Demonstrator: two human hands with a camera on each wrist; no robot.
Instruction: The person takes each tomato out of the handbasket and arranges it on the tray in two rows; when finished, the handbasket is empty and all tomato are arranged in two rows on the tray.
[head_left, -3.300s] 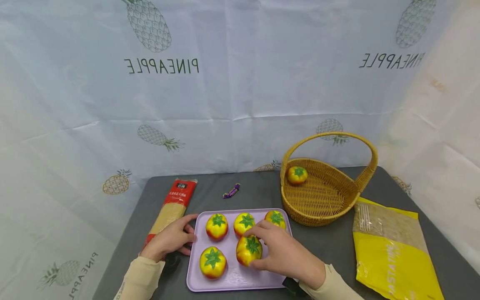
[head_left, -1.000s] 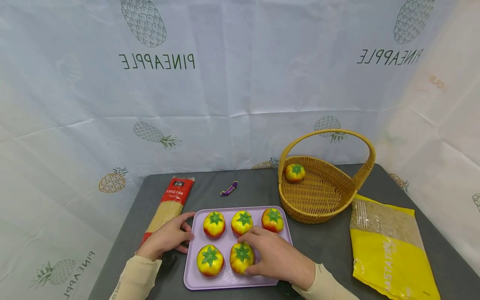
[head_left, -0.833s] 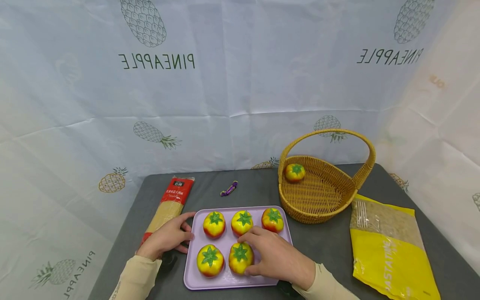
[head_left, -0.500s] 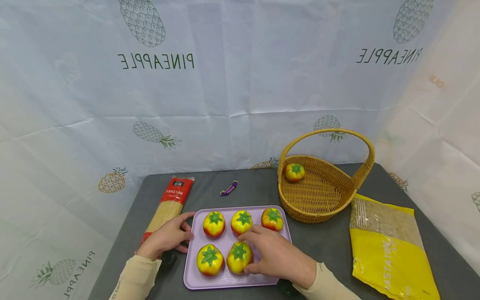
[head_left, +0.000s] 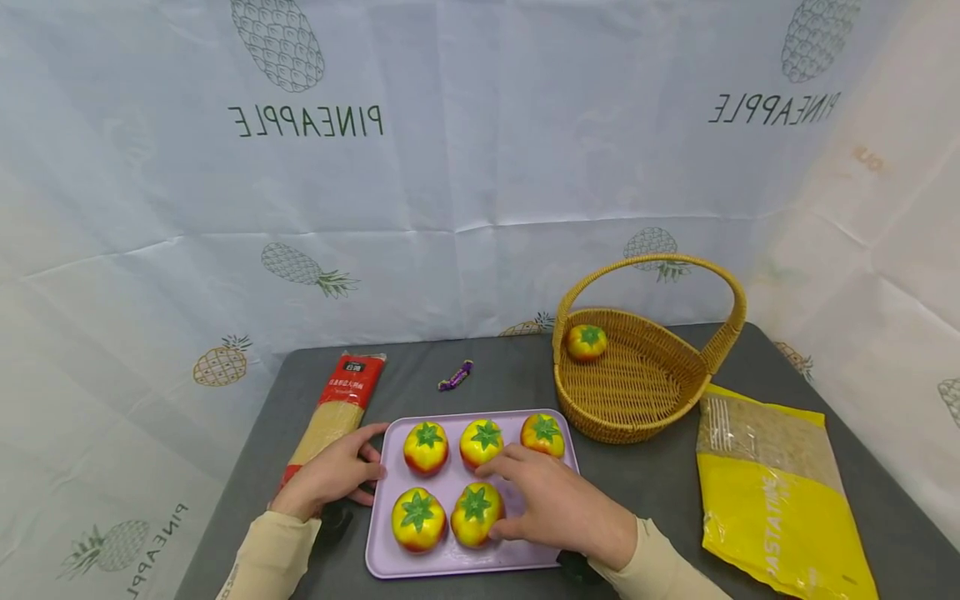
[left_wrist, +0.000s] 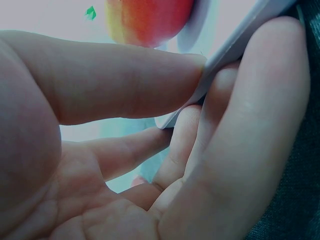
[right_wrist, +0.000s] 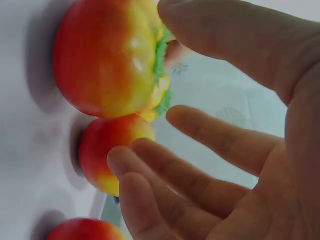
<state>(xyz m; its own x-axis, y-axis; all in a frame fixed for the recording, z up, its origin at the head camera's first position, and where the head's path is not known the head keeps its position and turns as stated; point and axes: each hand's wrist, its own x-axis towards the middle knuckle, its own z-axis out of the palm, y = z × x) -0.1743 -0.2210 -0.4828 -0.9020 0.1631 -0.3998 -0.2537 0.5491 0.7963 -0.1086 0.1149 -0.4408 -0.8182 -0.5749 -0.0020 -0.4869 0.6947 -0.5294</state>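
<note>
In the head view, my left hand (head_left: 333,475) holds the left rim of a lilac tray (head_left: 442,563); the left wrist view shows the thumb on the rim and fingers curled at its outer side. Several yellow-red tomatoes with green star-shaped tops sit on the tray in two rows. Over its right part, my right hand (head_left: 551,504) has its fingers spread beside the front right tomato (head_left: 477,514). The right wrist view shows the thumb close to a tomato (right_wrist: 105,60) and the other fingers apart from it. Another tomato (head_left: 587,342) lies in a wicker basket (head_left: 626,435).
The handled basket stands behind and right of the tray. A yellow bag of pasta (head_left: 783,525) lies on the right, a red spaghetti packet (head_left: 348,383) on the left. Behind the tray is a purple wrapped candy (head_left: 455,376). A pineapple-printed cloth (head_left: 465,167) hangs at the back.
The front right tomato has shifted left across the tray, toward the front left one. My right hand has loosened from it. The left hand has stayed at the tray rim.
</note>
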